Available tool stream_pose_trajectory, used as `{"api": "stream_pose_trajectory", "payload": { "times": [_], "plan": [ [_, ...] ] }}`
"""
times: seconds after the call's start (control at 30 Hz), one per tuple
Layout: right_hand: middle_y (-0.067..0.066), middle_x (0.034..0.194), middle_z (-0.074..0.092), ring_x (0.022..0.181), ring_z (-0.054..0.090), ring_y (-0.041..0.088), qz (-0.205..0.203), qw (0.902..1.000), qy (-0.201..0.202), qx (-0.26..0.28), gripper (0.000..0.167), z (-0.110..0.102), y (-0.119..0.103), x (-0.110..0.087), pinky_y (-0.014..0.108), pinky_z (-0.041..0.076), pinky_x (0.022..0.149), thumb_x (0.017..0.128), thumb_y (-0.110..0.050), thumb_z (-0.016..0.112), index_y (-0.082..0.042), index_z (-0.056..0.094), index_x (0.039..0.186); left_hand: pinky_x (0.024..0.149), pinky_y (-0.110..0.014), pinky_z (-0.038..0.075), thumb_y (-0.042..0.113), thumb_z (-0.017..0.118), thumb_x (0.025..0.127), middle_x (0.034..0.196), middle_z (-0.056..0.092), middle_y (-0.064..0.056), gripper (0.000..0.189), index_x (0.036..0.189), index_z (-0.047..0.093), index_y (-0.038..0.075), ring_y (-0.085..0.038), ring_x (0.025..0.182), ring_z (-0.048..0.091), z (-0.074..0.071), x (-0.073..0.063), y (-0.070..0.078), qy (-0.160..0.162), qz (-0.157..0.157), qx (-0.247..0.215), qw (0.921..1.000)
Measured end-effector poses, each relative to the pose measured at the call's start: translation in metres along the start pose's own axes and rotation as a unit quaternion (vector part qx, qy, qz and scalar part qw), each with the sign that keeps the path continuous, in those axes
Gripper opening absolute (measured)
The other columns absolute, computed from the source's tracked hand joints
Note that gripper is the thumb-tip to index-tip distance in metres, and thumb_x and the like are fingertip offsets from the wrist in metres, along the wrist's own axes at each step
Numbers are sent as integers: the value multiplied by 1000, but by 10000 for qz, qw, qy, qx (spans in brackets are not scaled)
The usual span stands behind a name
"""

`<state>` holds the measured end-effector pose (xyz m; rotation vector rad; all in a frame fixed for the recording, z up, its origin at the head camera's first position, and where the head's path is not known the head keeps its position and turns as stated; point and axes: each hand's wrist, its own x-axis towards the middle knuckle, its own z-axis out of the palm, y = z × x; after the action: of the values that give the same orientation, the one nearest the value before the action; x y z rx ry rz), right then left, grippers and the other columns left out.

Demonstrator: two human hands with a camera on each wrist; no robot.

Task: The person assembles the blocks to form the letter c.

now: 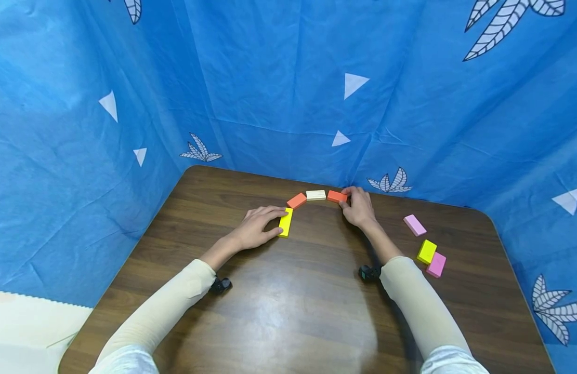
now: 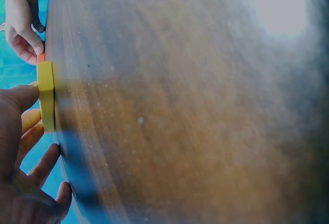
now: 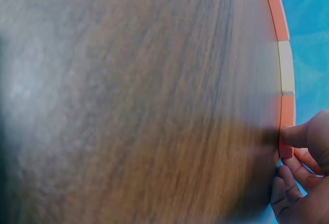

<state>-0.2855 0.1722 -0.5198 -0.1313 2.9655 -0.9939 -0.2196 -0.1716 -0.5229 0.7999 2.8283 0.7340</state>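
Note:
Near the far side of the table, an arc of flat blocks runs from a yellow block [image 1: 286, 222] through an orange block [image 1: 297, 200] and a cream block [image 1: 315, 195] to a second orange block [image 1: 337, 196]. My left hand [image 1: 258, 227] pinches the yellow block between thumb and fingers, over its outer long side. At the arc's other end, my right hand [image 1: 360, 209] holds the second orange block by its right end, thumb on the near side. In the right wrist view, that orange block [image 3: 287, 124] lies end to end with the cream block [image 3: 286, 67].
On the right of the brown wooden table [image 1: 288, 291] lie a light pink block [image 1: 415, 225], another yellow block [image 1: 427, 251] and a darker pink block [image 1: 436, 265], the last two touching. A blue patterned cloth [image 1: 270, 104] hangs close behind the table's far edge.

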Motion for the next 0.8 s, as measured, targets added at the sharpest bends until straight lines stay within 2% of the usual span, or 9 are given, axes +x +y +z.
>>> {"api": "stream_pose_trajectory", "payload": {
  "times": [0.43, 0.8],
  "plan": [
    [20, 132, 61, 116, 48, 37, 40, 9999, 30, 107, 36, 0, -2, 0, 53, 42, 100, 104, -19, 69, -3, 63, 136, 120, -63, 35, 39, 67, 107, 167, 51, 0, 56, 160, 53, 25, -32, 155, 47, 0, -1, 0, 6, 8, -64, 10000],
    [23, 134, 63, 116, 50, 39, -161, 9997, 135, 146, 37, 2, -1, 1, 54, 40, 105, 102, -16, 70, 0, 64, 135, 121, -63, 34, 40, 66, 108, 168, 50, 0, 56, 160, 53, 24, -32, 156, 46, 1, -1, -1, 19, 1, -84, 10000]
  ]
}}
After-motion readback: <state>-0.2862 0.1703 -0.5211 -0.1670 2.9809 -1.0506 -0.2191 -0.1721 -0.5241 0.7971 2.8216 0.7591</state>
